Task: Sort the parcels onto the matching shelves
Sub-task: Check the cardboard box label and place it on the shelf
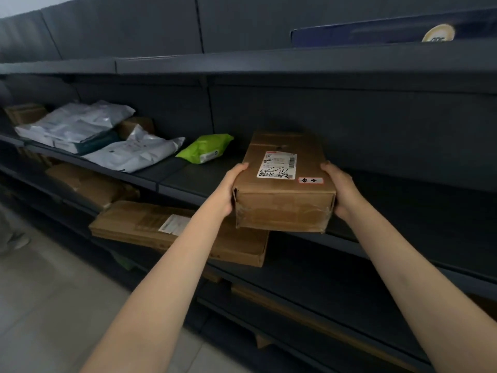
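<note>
Parcel, brown carton (pixel 282 181), w/ printed label and red-edged sticker: was held at both ends by left hand (pixel 228 188) and right hand (pixel 340 188), fingers pressed flat to its sides, far end over the dark middle shelf (pixel 188 181), near end overhanging. Not yet released. Already shelved: white mailers (pixel 80 125), green pouch (pixel 204 148), flat carton (pixel 150 224) below. Remaining parcels: none seen.

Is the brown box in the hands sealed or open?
Sealed. The brown box shows closed flaps with clear tape wrinkled across its near end, label facing up, left hand and right hand gripping its sides.
</note>
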A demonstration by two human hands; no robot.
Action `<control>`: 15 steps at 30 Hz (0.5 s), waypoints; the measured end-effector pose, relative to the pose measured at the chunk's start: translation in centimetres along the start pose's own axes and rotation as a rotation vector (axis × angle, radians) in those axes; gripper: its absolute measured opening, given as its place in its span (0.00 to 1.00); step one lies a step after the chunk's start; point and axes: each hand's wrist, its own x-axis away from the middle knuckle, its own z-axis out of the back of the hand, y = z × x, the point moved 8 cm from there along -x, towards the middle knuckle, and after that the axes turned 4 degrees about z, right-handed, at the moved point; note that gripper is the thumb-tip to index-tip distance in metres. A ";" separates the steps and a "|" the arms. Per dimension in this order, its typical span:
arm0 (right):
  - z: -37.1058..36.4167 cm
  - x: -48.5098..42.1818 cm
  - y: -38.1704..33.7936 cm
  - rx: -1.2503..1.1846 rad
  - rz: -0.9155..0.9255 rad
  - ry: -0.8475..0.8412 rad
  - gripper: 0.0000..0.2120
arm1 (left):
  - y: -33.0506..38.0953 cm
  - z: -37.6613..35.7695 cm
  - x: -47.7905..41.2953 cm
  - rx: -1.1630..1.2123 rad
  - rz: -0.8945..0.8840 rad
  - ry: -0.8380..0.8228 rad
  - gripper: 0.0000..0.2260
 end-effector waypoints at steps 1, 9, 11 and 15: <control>-0.3 -0.6 0.2 -0.002 -0.001 0.022 0.10 | 0.2 0.1 -0.9 -0.007 0.014 -0.026 0.13; -2.5 -3.3 1.2 0.016 0.023 0.172 0.16 | 2.3 1.9 -6.7 -0.046 0.037 -0.144 0.12; -3.5 -3.3 1.3 0.031 0.031 0.185 0.16 | 3.0 2.7 -7.4 -0.046 0.021 -0.145 0.10; -4.2 -3.0 1.4 0.048 0.040 0.213 0.11 | 3.2 3.2 -7.6 -0.067 0.027 -0.177 0.08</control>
